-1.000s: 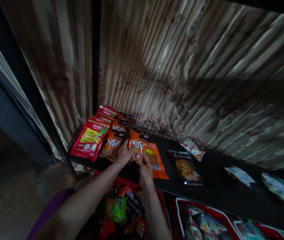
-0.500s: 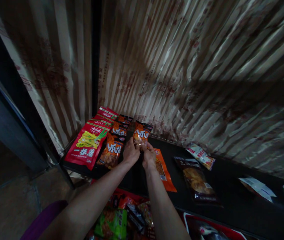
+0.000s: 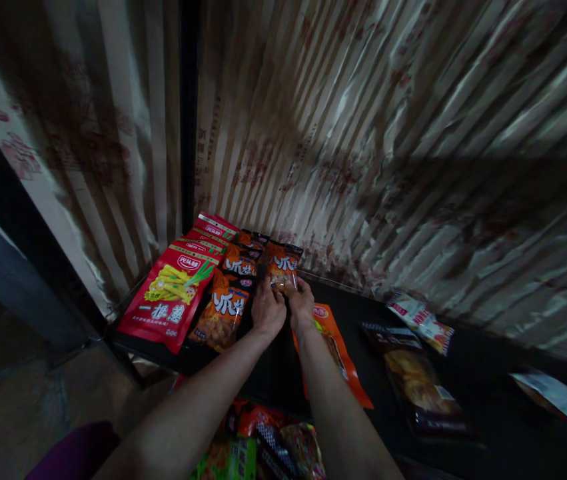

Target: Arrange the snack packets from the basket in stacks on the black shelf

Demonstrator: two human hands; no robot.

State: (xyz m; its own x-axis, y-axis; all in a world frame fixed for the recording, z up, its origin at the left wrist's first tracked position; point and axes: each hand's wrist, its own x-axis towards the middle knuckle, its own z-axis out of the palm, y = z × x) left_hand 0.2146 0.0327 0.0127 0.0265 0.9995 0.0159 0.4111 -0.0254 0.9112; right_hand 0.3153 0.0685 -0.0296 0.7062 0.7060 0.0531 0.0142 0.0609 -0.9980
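Between my two hands is an orange and black snack bag [image 3: 284, 261] with white lettering, at the back of a black shelf [image 3: 270, 373]. My left hand [image 3: 268, 308] grips its lower left corner, fingers curled. On the lower right corner my right hand [image 3: 302, 301] is closed. Left of my hands lie matching orange snack bags [image 3: 223, 310] in an overlapping column. Beside them, red snack bags [image 3: 166, 300] overlap in the same way. Partly under my right forearm lies a flat orange packet [image 3: 336, 343].
A brown snack bag [image 3: 420, 380], a white and red packet [image 3: 422, 320] and a silvery packet [image 3: 558, 399] lie farther right. Below the shelf's front edge are several mixed snack packets [image 3: 273, 440]. A pleated, printed covering [image 3: 353, 133] hangs behind, with a dark post [image 3: 190, 113] at the corner.
My hands have lowered the held bag slightly toward the shelf's back, beside the orange column. The view has shifted a little, so the packets on the right appear farther right.
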